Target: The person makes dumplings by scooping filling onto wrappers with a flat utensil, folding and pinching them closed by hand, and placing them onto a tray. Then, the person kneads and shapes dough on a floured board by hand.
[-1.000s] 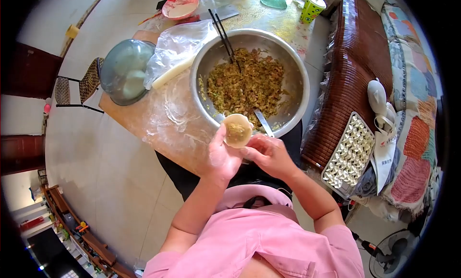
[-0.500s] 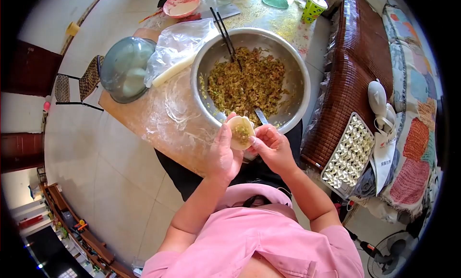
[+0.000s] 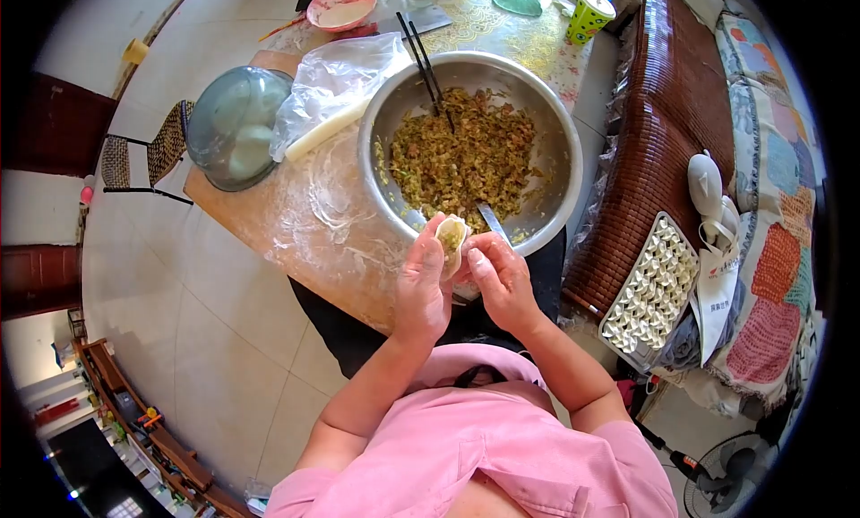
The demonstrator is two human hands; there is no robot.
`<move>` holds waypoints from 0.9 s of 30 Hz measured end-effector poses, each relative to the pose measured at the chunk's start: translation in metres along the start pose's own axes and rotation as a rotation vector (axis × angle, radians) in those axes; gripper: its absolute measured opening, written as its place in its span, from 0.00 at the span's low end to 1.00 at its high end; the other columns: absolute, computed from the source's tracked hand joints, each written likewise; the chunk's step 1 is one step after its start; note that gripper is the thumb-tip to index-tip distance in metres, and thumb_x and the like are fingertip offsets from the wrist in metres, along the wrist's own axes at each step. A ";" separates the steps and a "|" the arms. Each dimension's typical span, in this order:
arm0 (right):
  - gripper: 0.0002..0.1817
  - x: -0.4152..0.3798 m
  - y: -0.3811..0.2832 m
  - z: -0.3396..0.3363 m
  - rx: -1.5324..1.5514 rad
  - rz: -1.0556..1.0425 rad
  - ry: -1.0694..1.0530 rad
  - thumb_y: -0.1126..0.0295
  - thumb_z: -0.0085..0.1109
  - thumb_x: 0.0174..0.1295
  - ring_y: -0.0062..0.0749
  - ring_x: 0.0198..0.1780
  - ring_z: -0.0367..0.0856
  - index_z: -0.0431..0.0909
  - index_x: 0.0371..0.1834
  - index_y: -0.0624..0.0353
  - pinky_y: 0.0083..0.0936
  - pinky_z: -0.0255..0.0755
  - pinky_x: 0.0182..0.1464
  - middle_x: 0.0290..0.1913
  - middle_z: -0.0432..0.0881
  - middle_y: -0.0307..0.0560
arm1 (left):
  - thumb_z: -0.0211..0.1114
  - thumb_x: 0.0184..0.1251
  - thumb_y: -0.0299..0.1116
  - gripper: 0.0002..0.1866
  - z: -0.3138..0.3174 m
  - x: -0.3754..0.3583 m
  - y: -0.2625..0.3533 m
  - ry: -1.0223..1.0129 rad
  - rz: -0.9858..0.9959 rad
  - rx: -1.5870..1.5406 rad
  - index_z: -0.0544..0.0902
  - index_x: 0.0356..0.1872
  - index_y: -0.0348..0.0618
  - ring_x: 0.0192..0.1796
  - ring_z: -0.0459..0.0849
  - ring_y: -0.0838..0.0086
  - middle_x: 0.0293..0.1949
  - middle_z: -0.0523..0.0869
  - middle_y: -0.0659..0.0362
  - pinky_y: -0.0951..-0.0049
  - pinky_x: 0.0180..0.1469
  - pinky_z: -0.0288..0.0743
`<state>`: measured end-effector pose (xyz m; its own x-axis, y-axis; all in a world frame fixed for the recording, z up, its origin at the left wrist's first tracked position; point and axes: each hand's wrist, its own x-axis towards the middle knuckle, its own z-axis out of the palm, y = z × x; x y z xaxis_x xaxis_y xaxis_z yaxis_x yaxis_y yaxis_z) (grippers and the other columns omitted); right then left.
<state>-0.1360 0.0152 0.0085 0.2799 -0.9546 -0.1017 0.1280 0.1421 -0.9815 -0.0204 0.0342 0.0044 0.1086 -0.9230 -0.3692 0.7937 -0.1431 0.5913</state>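
Pale dough makes up the round dumpling wrapper (image 3: 455, 232), which stands partly folded, its mouth open toward the camera and a little green-brown filling showing inside. It is held up just at the near rim of the big bowl. The left hand (image 3: 425, 290) is clamped on it, thumb and fingers supporting its left side. The right hand (image 3: 503, 283) is at its right edge, fingers curled inward; whether they pinch the dough I cannot tell.

Beyond both, the stainless-steel mixing bowl (image 3: 555, 164) contains a mound of chopped filling (image 3: 466, 151). Black chopsticks (image 3: 419, 57) lean from it over the far left rim, and a flat metal utensil (image 3: 493, 221) slants out near the right hand. Left of the bowl, a flour-dusted wooden board (image 3: 255, 221) carries a pale rolling pin (image 3: 324, 134) beside a crumpled clear plastic bag (image 3: 333, 81) and a bluish transparent bowl (image 3: 208, 115).

Farther back on the patterned counter (image 3: 475, 34) are a pink dish (image 3: 345, 15) and a green patterned cup (image 3: 588, 18). To the right, rows of shaped dumplings (image 3: 650, 290) fill a tray (image 3: 663, 215) on the brown slatted seat mat (image 3: 658, 84).
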 end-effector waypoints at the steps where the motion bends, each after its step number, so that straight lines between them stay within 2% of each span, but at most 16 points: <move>1: 0.05 0.001 0.001 -0.001 0.032 0.044 -0.012 0.77 0.48 0.65 0.18 0.33 0.75 0.70 0.41 0.66 0.18 0.72 0.38 0.32 0.75 0.40 | 0.57 0.68 0.28 0.22 0.000 0.000 0.000 -0.023 0.008 -0.045 0.68 0.61 0.36 0.56 0.76 0.71 0.54 0.77 0.55 0.72 0.57 0.71; 5: 0.05 0.003 0.006 0.000 0.119 0.074 -0.015 0.78 0.48 0.64 0.17 0.33 0.74 0.70 0.40 0.66 0.17 0.72 0.39 0.34 0.75 0.41 | 0.56 0.69 0.29 0.20 -0.003 -0.001 -0.003 -0.011 0.058 0.100 0.69 0.61 0.36 0.56 0.76 0.73 0.54 0.77 0.56 0.75 0.56 0.70; 7: 0.05 0.003 0.012 0.001 0.041 -0.015 -0.025 0.79 0.49 0.62 0.16 0.34 0.73 0.70 0.40 0.65 0.17 0.72 0.38 0.34 0.74 0.40 | 0.52 0.72 0.31 0.17 -0.008 0.000 -0.005 0.003 0.091 0.343 0.73 0.58 0.38 0.57 0.73 0.76 0.58 0.75 0.56 0.77 0.58 0.68; 8: 0.05 0.004 0.013 0.001 0.041 -0.014 -0.025 0.79 0.49 0.62 0.16 0.34 0.73 0.70 0.40 0.65 0.17 0.72 0.38 0.34 0.74 0.40 | 0.52 0.72 0.31 0.17 -0.010 0.001 -0.005 0.004 0.091 0.343 0.73 0.58 0.38 0.57 0.73 0.76 0.58 0.75 0.56 0.77 0.58 0.68; 10: 0.06 0.006 0.015 -0.001 -0.072 -0.064 -0.020 0.79 0.51 0.60 0.15 0.34 0.73 0.71 0.40 0.64 0.16 0.72 0.37 0.33 0.74 0.39 | 0.52 0.72 0.31 0.16 -0.013 0.002 -0.006 -0.004 0.153 0.514 0.75 0.56 0.36 0.61 0.71 0.74 0.60 0.74 0.55 0.74 0.62 0.64; 14: 0.07 0.006 0.015 -0.002 -0.087 -0.046 -0.017 0.79 0.53 0.59 0.14 0.33 0.73 0.71 0.40 0.64 0.15 0.72 0.36 0.32 0.74 0.38 | 0.51 0.72 0.31 0.16 -0.017 0.003 -0.005 -0.017 0.176 0.612 0.75 0.56 0.35 0.63 0.69 0.72 0.60 0.74 0.54 0.73 0.64 0.61; 17: 0.08 0.006 0.015 -0.005 -0.117 0.000 -0.101 0.81 0.51 0.62 0.16 0.39 0.75 0.68 0.44 0.62 0.16 0.75 0.42 0.38 0.73 0.39 | 0.51 0.72 0.31 0.16 -0.019 0.004 -0.002 -0.082 0.273 0.697 0.75 0.56 0.35 0.63 0.70 0.69 0.60 0.73 0.52 0.71 0.64 0.61; 20: 0.08 0.006 0.017 -0.005 -0.151 -0.023 -0.068 0.79 0.52 0.63 0.16 0.39 0.75 0.69 0.44 0.63 0.16 0.74 0.41 0.39 0.74 0.39 | 0.55 0.69 0.33 0.18 -0.019 0.004 0.003 -0.159 0.350 0.824 0.75 0.56 0.34 0.63 0.70 0.67 0.60 0.73 0.51 0.69 0.64 0.61; 22: 0.09 0.007 0.014 -0.007 -0.403 -0.185 -0.054 0.77 0.49 0.64 0.18 0.38 0.74 0.72 0.46 0.64 0.17 0.72 0.42 0.40 0.76 0.40 | 0.61 0.65 0.34 0.21 -0.019 0.004 0.001 -0.164 0.374 0.952 0.74 0.56 0.34 0.63 0.70 0.65 0.60 0.73 0.50 0.67 0.65 0.61; 26: 0.13 0.006 0.012 -0.008 -0.347 -0.191 -0.057 0.75 0.43 0.64 0.19 0.40 0.74 0.74 0.49 0.64 0.18 0.70 0.44 0.40 0.77 0.40 | 0.65 0.61 0.35 0.24 -0.019 0.005 0.000 -0.145 0.349 0.873 0.74 0.56 0.34 0.63 0.70 0.66 0.59 0.74 0.49 0.68 0.64 0.62; 27: 0.15 0.005 0.013 -0.008 -0.278 -0.138 -0.078 0.75 0.41 0.63 0.20 0.40 0.74 0.73 0.51 0.63 0.19 0.70 0.44 0.41 0.77 0.41 | 0.65 0.62 0.34 0.23 -0.018 0.005 0.001 -0.125 0.327 0.870 0.74 0.56 0.35 0.62 0.71 0.67 0.58 0.75 0.50 0.69 0.64 0.63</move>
<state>-0.1409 0.0098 -0.0059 0.3513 -0.9355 0.0377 -0.0920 -0.0746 -0.9930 -0.0085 0.0364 -0.0098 0.1417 -0.9891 -0.0401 0.0033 -0.0400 0.9992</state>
